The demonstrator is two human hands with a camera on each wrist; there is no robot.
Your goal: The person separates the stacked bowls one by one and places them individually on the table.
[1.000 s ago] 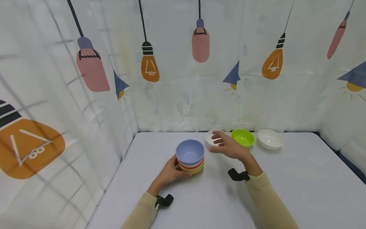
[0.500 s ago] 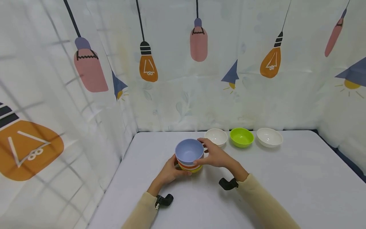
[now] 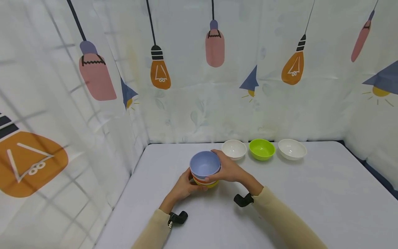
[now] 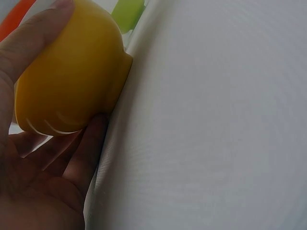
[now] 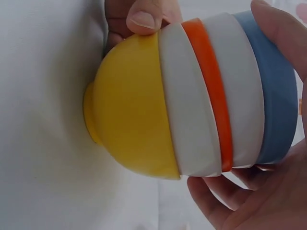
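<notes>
A stack of nested bowls stands upright on the table in the head view. The blue bowl (image 3: 205,163) is on top. In the right wrist view, a white bowl (image 5: 237,86), an orange bowl (image 5: 213,91), another white bowl (image 5: 189,105) and the yellow bowl (image 5: 132,110) follow beneath it. My left hand (image 3: 183,186) grips the yellow bowl low down, its thumb on the near side and fingers round the far side. My right hand (image 3: 231,170) holds the stack's upper right side, thumb against the blue bowl, fingertips reaching down past the orange rim.
Along the table's (image 3: 326,193) back edge stand a white bowl (image 3: 234,149), a green bowl (image 3: 262,149) and a wider white bowl (image 3: 292,149). A patterned curtain (image 3: 186,110) hangs right behind them and along the left side.
My right hand has come from above the back white bowl, left and toward me, and taken hold of the stack's upper part. The left hand keeps its grip on the yellow bowl.
</notes>
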